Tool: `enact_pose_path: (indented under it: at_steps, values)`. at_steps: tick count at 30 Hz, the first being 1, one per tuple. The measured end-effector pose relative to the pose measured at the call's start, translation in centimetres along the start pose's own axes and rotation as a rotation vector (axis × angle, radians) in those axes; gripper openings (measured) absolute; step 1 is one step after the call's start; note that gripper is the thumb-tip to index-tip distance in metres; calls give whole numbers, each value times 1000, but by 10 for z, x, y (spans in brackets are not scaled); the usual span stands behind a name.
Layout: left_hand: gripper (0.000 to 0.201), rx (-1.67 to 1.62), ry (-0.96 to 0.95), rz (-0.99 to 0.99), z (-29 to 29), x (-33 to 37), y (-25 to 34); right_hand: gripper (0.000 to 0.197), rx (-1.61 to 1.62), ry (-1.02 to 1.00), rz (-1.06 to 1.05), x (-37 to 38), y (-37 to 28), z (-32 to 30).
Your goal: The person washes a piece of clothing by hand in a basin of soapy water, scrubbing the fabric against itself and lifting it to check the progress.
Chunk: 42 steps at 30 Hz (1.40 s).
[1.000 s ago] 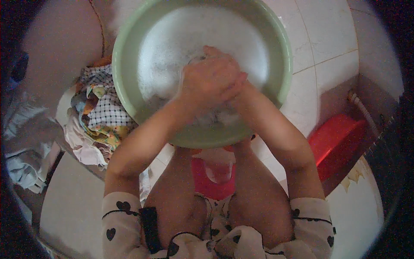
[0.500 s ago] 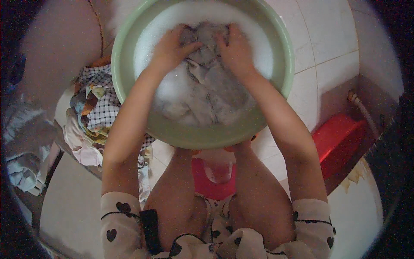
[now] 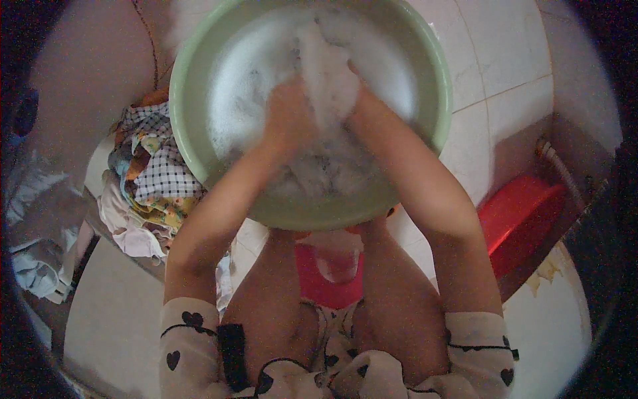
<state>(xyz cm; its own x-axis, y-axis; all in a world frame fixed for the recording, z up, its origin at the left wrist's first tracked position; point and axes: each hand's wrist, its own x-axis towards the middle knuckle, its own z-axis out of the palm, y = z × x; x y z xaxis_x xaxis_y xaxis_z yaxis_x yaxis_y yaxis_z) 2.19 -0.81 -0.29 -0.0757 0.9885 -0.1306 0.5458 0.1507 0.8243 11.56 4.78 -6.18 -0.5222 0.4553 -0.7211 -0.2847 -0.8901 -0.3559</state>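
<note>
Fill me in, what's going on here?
A person has the left hand and right hand inside a green basin, among white suds and wet gray cloth. Blur and foam hide whether either hand grips the cloth. A pile of mixed clothes lies left of the basin; a red tub sits to the right.

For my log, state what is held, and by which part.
Apparently foam-covered cloth, held by its sides between the left grip and right grip; blur and foam hide the exact spots.
</note>
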Motion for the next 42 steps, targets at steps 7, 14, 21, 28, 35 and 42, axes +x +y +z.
enact_pose_path:
  at_steps: [7,14,21,28,35,42]
  values:
    - [20,25,72,-139,-24,40,-8,36,-1027,-107,-410,-50,-5,21]
    - [25,214,-60,47,-13,6,44,37,-33,208,86,-64,2,43]
    - [21,21,117,-71,-18,29,25,33,-251,296,173,-69,-6,42]
    - [27,7,71,25,-8,14,32,38,-240,243,81,-69,-3,27]
    - [30,-223,120,-409,-33,42,-45,50,-826,326,-446,-48,-45,7]
    - [38,377,-138,-197,-22,45,-52,39,-1358,473,-711,-10,-23,-23]
